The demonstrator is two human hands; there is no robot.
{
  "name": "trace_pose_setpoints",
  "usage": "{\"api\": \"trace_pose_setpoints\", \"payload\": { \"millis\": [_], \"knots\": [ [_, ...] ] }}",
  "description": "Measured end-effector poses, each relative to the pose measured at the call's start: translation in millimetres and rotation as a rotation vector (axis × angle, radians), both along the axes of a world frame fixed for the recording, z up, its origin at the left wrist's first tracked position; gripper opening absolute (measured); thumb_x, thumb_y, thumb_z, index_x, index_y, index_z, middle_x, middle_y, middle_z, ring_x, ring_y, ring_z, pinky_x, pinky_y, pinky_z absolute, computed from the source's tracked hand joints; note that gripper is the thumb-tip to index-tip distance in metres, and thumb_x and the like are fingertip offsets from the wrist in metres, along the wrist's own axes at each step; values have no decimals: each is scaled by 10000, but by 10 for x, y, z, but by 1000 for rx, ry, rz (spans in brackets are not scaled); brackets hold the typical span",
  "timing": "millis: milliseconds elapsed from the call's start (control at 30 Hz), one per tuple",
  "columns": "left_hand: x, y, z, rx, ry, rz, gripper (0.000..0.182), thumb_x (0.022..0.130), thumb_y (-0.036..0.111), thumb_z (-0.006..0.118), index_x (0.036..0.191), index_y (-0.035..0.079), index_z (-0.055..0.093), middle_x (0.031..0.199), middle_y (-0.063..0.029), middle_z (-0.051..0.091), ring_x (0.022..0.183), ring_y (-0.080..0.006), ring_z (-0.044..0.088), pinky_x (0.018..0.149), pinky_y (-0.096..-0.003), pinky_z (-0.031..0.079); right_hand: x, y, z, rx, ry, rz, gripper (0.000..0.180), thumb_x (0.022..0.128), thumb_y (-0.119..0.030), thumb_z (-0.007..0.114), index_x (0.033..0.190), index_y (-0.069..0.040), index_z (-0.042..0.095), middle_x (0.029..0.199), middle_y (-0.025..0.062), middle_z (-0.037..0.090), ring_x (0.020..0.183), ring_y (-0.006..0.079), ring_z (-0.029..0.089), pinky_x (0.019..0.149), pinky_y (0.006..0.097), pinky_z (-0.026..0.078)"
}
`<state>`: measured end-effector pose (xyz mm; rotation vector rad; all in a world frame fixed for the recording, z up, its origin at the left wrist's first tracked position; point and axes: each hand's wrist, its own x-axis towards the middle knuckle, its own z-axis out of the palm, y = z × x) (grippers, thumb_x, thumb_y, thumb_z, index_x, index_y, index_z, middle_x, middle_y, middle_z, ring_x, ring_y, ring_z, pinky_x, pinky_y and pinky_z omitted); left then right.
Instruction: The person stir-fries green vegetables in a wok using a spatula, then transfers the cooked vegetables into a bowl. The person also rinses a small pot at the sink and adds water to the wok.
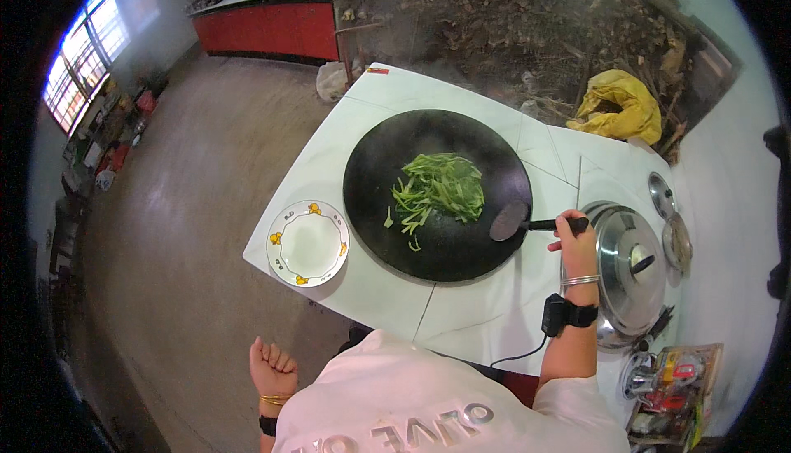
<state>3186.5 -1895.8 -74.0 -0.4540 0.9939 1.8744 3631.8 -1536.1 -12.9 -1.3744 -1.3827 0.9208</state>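
Observation:
Green leafy vegetables in cut strips [442, 187] lie in a large dark wok [383, 230] set into a white tiled stove top [469, 311]. My right hand [575, 237] grips the black handle of a spatula [510, 221], whose broad head rests over the wok's right side, apart from the main heap. My left hand [273, 368] hangs beside my body off the counter's near left edge, fingers curled, with nothing seen in it. A white plate with duck pictures around its rim [309, 243] stands left of the wok and holds no food.
A big lidded steel pot [627, 267] stands right of my right forearm, with smaller lids [662, 195] beyond it. A yellow bag [624, 104] lies behind the counter by piled firewood [482, 20]. A rack of packets [676, 385] is at lower right; a red cabinet [272, 30] stands farther back.

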Motion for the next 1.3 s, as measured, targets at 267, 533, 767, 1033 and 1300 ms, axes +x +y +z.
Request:
{"api": "trace_pose_setpoints", "payload": {
  "millis": [267, 533, 767, 1033, 1300],
  "knots": [
    [113, -129, 88, 60, 50, 19, 427, 981, 323, 506, 619, 169, 341, 520, 52, 286, 424, -80, 248, 391, -242, 225, -907, 368, -1233, -295, 666, -254, 157, 853, -89, 685, 969, -110, 583, 751, 18, 609, 560, 134, 626, 424, 217, 384],
    [62, -197, 92, -22, 23, 41, 422, 979, 326, 502, 618, 178, 341, 520, 52, 290, 432, -78, 249, 397, -245, 228, -716, -89, -746, 10, 256, 341, 114, 858, 14, 655, 851, -60, 568, 790, 21, 590, 606, 139, 645, 573, 245, 525],
    [-30, -305, 101, 26, 46, 65, 414, 978, 326, 502, 625, 178, 346, 523, 53, 287, 435, -77, 250, 401, -244, 226, -400, 664, -435, 9, 87, 60, 69, 853, -42, 660, 898, -48, 609, 739, 16, 580, 545, 123, 596, 484, 251, 514],
    [-64, -415, 120, -18, 38, 85, 420, 975, 330, 512, 629, 179, 326, 539, 47, 261, 444, -85, 240, 412, -251, 215, -1165, 1205, -803, -141, 254, 89, 96, 814, -75, 696, 875, -101, 627, 724, 13, 618, 553, 149, 643, 477, 252, 450],
    [-106, -377, 102, 6, 74, 54, 423, 972, 331, 517, 621, 177, 337, 531, 47, 284, 441, -85, 259, 410, -246, 235, -1288, 310, 56, -53, -172, 803, 76, 821, 26, 598, 845, -46, 600, 741, -12, 584, 652, 82, 582, 537, 223, 495]
  ]
}}
